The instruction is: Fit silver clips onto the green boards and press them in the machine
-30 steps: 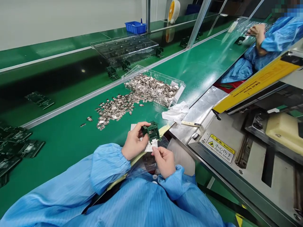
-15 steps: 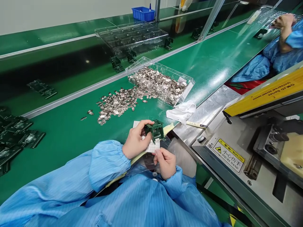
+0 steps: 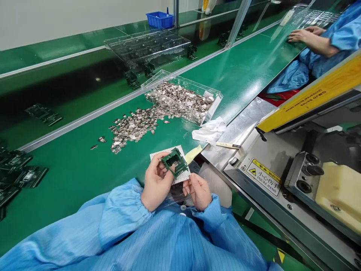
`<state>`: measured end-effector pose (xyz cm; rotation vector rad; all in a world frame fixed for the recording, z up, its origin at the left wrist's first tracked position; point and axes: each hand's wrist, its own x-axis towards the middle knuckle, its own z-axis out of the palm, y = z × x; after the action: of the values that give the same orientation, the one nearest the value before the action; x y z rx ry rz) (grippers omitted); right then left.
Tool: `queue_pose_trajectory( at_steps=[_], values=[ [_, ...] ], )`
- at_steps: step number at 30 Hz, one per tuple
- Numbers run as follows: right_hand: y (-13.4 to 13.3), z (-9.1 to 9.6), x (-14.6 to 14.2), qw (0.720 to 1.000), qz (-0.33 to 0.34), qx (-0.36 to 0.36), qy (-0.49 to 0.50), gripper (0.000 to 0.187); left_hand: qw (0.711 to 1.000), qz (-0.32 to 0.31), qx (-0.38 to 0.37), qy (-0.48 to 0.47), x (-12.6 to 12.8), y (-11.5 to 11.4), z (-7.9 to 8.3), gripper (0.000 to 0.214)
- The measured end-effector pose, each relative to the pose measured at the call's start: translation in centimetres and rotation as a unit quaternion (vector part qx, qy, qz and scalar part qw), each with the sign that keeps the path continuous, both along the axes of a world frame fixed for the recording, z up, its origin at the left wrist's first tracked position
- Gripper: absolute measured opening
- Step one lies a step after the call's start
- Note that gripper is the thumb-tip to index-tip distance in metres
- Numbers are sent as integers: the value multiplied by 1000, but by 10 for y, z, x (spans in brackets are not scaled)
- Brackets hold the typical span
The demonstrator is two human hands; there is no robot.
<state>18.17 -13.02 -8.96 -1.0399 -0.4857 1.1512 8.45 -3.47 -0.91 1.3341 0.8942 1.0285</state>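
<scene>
In front of my body, my left hand (image 3: 158,182) grips a dark green plastic frame (image 3: 175,162) with a square opening, its thumb laid over the near side. Beneath the frame lies a white sheet (image 3: 184,176) marked with rows of small strips; how it is supported is partly hidden. My right hand (image 3: 198,191) is closed in a pinch at the sheet's lower right corner. Whatever its fingertips hold, if anything, is too small to make out. Beyond the hands, small silvery metal pieces (image 3: 132,128) lie in a loose pile on the green table (image 3: 93,173).
A clear plastic box (image 3: 216,107) of similar metal pieces stands behind the pile. A white cloth (image 3: 209,130) and a pale pen-like stick (image 3: 228,145) lie by a machine (image 3: 248,162) at right. Dark green parts (image 3: 19,169) sit at left. A co-worker's hands (image 3: 306,34) rest farther off.
The green frame has tilted so its square opening faces up, and more of the white sheet shows. My right hand stays by the corner. The co-worker's hands have lowered to the table.
</scene>
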Motion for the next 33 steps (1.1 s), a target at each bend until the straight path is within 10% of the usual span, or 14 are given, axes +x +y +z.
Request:
queue_pose_trajectory(
  at_steps=[10, 33],
  values=[
    [5, -5, -7, 997, -68, 20, 8, 39, 997, -37, 56, 31, 8, 50, -2, 41],
    [21, 46, -33, 926, -270, -115, 237, 41, 993, -20, 106, 48, 5, 40, -4, 35]
  ],
)
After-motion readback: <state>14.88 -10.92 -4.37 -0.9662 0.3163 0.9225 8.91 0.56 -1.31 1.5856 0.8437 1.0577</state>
